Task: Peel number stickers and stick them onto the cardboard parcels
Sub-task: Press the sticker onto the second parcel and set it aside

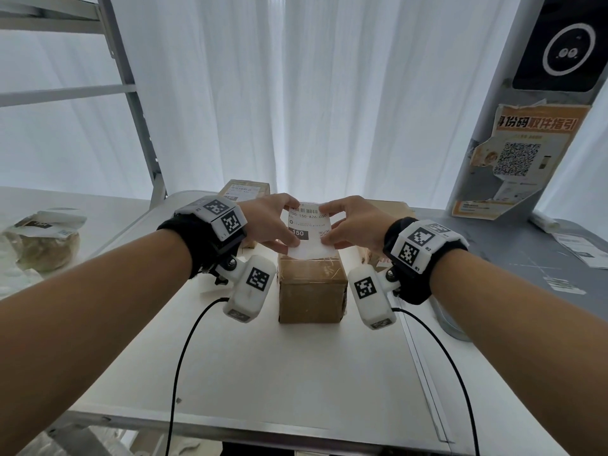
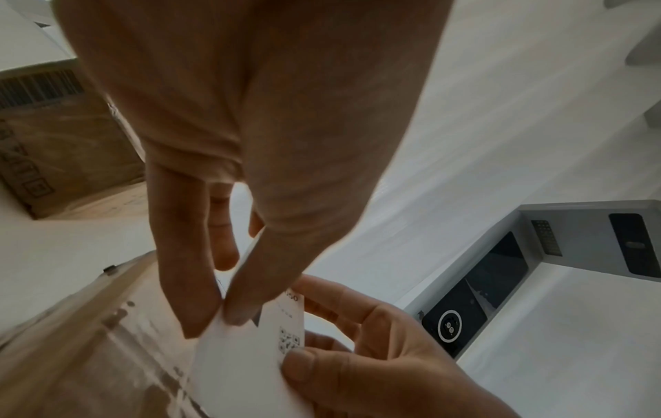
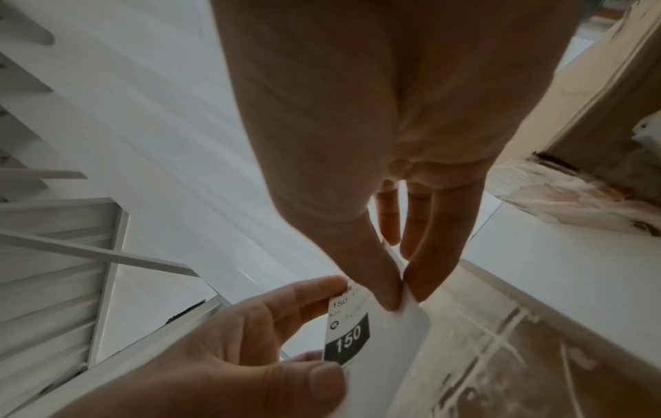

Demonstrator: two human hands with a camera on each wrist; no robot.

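A white number sticker (image 1: 307,230) printed with a barcode and "150" is held between both hands above the far end of a small brown cardboard parcel (image 1: 312,291) on the white table (image 1: 263,373). My left hand (image 1: 276,225) pinches its left edge between thumb and fingers. My right hand (image 1: 342,225) pinches its right edge. In the left wrist view the left hand (image 2: 225,316) nips the sticker (image 2: 243,367) over the taped parcel (image 2: 89,353). In the right wrist view the right hand (image 3: 400,291) pinches the sticker (image 3: 349,342). Whether the sticker touches the parcel cannot be told.
Two more cardboard parcels stand at the back, one labelled (image 1: 246,192) and one behind my right hand (image 1: 394,209). A wrapped bag (image 1: 46,245) lies far left. A grey kiosk pillar with a poster (image 1: 516,159) and loose papers (image 1: 579,248) are at the right.
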